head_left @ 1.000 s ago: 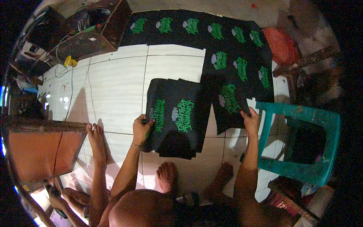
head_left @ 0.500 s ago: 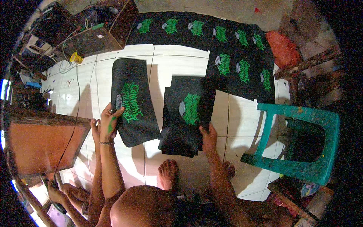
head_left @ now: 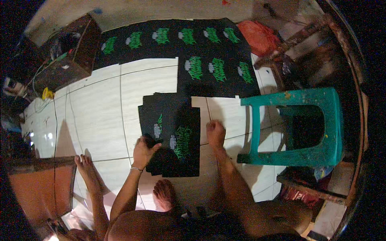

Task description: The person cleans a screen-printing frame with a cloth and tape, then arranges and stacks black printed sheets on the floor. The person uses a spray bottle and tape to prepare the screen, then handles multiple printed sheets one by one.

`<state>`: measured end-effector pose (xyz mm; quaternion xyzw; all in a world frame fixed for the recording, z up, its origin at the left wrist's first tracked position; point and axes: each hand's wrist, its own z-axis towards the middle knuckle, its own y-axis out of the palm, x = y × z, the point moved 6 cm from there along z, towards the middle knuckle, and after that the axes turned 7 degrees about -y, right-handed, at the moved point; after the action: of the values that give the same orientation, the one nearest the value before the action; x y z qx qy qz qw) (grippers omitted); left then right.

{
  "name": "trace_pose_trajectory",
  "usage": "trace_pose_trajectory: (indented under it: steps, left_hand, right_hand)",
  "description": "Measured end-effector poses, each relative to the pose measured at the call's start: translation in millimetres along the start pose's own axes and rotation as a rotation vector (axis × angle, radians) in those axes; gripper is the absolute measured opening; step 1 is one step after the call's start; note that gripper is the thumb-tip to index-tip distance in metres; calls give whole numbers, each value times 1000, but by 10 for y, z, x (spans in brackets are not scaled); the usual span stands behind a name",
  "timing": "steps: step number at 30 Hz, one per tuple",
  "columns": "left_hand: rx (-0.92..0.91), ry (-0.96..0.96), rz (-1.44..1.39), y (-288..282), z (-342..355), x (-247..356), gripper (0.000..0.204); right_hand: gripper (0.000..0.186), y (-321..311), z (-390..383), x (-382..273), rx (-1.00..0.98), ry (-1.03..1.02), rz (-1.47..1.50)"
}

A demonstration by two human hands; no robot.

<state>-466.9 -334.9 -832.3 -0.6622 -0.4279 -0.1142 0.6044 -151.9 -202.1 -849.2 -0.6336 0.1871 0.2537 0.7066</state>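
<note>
Below me a stack of black sheets (head_left: 165,100) lies on the tiled floor, its edges uneven. On top rests a black sheet (head_left: 187,120) with a spiky green print and a small grey patch. My left hand (head_left: 145,153) is closed on the left edge of this top sheet, which is lifted and bent there. Part of another green print shows beneath, beside the raised edge. My right hand (head_left: 216,133) is just right of the stack, apart from it, with fingers curled and nothing visible in them.
Several printed black sheets (head_left: 161,48) cover the floor at the back. A green plastic stool (head_left: 291,160) stands at right, with a red bag (head_left: 257,38) behind. Wooden boxes (head_left: 86,44) are at far left. Another person's foot (head_left: 84,164) is at left; my foot (head_left: 163,195) is near the stack.
The printed sheet in my left hand has moved right and down onto the stack. My right hand has come off the stack's right edge. The view has shifted to the right.
</note>
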Motion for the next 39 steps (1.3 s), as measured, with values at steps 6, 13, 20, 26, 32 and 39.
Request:
trace_pose_trajectory:
  steps: [6, 13, 20, 26, 32, 39]
  left_hand:
    - [-50, 246, 180, -55, 497, 428, 53]
    - [67, 274, 166, 578, 2385, 1294, 65]
    - [-7, -60, 61, 1202, 3010, 1336, 71]
    - [-310, -103, -375, 1458, 3060, 1359, 41]
    - [-404, -266, -868, 657, 2420, 1396, 25]
    - [-331, -353, -534, -109, 1046, 690, 23]
  right_hand:
    - [65, -8, 1379, 272, -43, -222, -263]
    - [72, 702, 1394, -23, -107, -292, -361]
    - [53, 549, 1421, -490, -110, -355, -47]
    - [58, -375, 2259, 699, 158, 130, -628]
    - [42, -418, 2340, 998, -50, 109, -660]
    - [30, -592, 2539, 301, 156, -68, -331]
